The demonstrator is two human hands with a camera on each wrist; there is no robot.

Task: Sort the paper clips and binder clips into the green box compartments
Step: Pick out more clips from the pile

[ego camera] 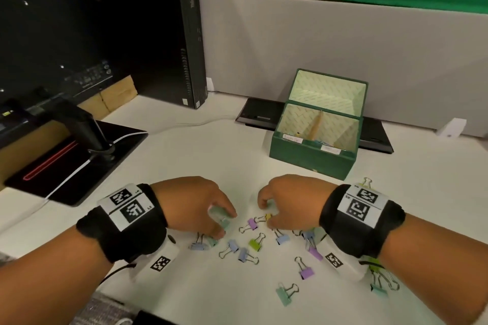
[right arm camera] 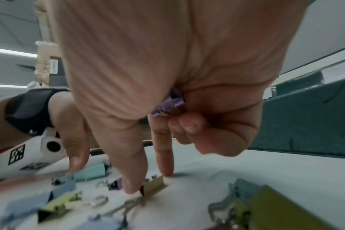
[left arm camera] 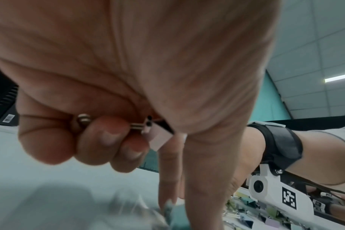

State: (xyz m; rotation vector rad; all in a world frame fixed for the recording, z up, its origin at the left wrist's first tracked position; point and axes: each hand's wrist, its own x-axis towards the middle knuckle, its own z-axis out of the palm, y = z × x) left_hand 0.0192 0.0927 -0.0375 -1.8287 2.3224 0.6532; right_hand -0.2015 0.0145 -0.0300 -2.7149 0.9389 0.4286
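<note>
I read this as the gathering step; both of my hands are down among the binder clips (ego camera: 253, 245) scattered on the white desk (ego camera: 184, 155), with the green box (ego camera: 314, 150) standing open well beyond them, lid up, and two labelled compartments showing. My left hand (ego camera: 195, 208) has its outer fingers curled round a pale clip (left arm camera: 158, 137) in the palm, while thumb and forefinger reach down onto a mint clip (ego camera: 220, 217). My right hand (ego camera: 287, 200) keeps a purple clip (right arm camera: 167, 104) tucked under curled fingers and pinches a yellow clip (right arm camera: 154, 186) flat on the desk. Blur hides the left fingertips, so that grip may not be closed yet. Next I would lift both pinches cleanly and carry the handfuls to the binder-clip compartment; I cannot read which label that is.
</note>
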